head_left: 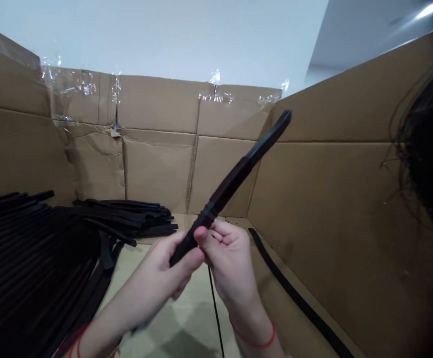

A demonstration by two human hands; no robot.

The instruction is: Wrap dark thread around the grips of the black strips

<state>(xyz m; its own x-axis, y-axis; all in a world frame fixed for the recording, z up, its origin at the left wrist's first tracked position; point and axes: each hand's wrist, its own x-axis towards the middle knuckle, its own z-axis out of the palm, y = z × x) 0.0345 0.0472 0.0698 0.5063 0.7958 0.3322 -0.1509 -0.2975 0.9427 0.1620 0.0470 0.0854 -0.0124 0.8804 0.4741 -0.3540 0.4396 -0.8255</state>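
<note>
A long black strip point(234, 179) rises slanting from my hands toward the upper right, its tip in front of the cardboard wall. My left hand point(164, 273) is closed around its lower end, thumb pressed on it. My right hand point(227, 258) sits just to the right, fingers curled and pinched on the same lower end. Both wrists wear thin red strings. A thin black cord point(214, 303) hangs down beneath my hands.
Cardboard walls point(156, 149) enclose the space on three sides, taped at the top. A big pile of black strips point(33, 258) fills the left. One black strip point(298, 298) lies along the right wall's foot. Dark hair point(432, 149) hangs at the right edge.
</note>
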